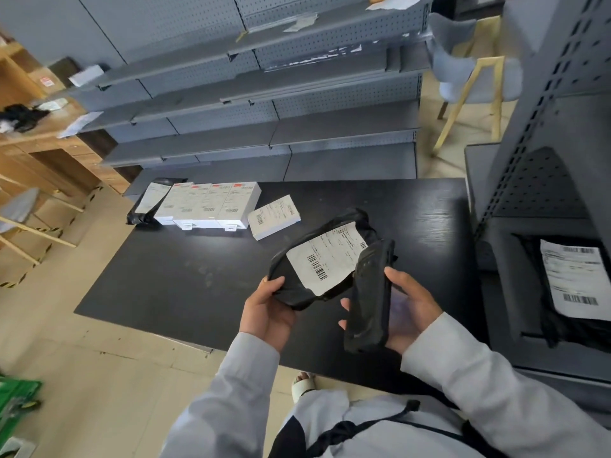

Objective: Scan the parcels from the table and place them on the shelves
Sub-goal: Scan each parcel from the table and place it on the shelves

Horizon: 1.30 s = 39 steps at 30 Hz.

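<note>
Parcels are lying in two places, on the black table [185,279] and in the person's grasp. The left hand [267,309] is gripping a black poly-bag parcel [297,282] by its lower corner, thumb curled over the top edge, holding it tilted above the table with its white label [327,259] facing up. The barcode is showing, though the printed text is too small to read. The right hand [410,309] is wrapping its fingers round a black handheld scanner [370,299], whose back is facing the camera, so its screen is hidden; its top end is overlapping the right edge of the label.

At the far left of the table a row of white boxes [208,206] is sitting side by side, touching, with another black bag parcel [148,203] against their left end, partly over the table's edge. One more white box [274,216] is lying just beside the row, turned at an angle.

The grey shelves [264,90] behind the table are holding a few pale items and one dark flat one, all too blurred to identify. On the right, a lower shelf unit [515,285] is holding a black bag with a white label [575,279], cut off by the frame edge. A pale-seated chair [472,77] is standing beyond the table.
</note>
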### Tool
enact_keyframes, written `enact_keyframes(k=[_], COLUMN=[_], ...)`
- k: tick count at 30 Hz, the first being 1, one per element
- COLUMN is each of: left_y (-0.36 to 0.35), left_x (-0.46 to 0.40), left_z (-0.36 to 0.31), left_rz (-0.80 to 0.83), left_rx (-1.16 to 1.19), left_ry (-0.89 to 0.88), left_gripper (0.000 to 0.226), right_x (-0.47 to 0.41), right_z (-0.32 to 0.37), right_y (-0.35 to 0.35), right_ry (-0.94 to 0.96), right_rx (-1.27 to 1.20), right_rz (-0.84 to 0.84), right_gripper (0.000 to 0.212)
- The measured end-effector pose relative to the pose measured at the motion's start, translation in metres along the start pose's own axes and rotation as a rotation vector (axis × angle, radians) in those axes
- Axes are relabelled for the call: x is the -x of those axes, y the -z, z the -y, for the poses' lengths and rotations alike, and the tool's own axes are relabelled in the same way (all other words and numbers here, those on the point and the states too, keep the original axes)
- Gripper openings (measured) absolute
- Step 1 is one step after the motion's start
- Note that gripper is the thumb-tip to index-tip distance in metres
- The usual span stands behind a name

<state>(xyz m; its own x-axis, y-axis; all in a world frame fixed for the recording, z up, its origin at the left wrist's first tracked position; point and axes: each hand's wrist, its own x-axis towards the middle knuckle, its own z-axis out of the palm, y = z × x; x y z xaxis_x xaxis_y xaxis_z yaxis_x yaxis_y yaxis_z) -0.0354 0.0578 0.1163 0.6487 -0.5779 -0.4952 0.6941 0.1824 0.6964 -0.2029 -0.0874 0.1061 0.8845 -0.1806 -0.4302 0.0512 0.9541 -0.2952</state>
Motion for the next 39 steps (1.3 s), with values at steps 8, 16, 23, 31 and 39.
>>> enact_keyframes(k=[8, 16, 23, 31, 39], left_y=[-0.025, -0.044, -0.025, -0.013, -0.001], left_x=[0.007, 0.005, -0.028, -0.072, -0.093], left_z=[0.013, 0.013, -0.006, -0.08, -0.096], left_rz=[0.048, 0.219, 0.283, 0.481, 0.629], left_rx=[0.041, 0.037, -0.032, -0.799, -0.93], left_ry=[0.062, 0.116, 0.142, 0.098, 0.289], left_gripper=[0.063, 0.063, 0.048, 0.053, 0.037], right_x=[0.018, 0.025, 0.021, 0.004, 0.002], right_z=[0.015, 0.022, 0.023, 0.004, -0.019], right_y=[0.009, 0.006, -0.003, -0.031, -0.067], right_ry=[0.198, 0.33, 0.405, 0.305, 0.332], right_rx=[-0.124, -0.167, -0.105, 0.286, 0.434], right_rz=[0.169, 0.166, 0.136, -0.049, -0.124], right_gripper=[0.081, 0.083, 0.081, 0.088, 0.072])
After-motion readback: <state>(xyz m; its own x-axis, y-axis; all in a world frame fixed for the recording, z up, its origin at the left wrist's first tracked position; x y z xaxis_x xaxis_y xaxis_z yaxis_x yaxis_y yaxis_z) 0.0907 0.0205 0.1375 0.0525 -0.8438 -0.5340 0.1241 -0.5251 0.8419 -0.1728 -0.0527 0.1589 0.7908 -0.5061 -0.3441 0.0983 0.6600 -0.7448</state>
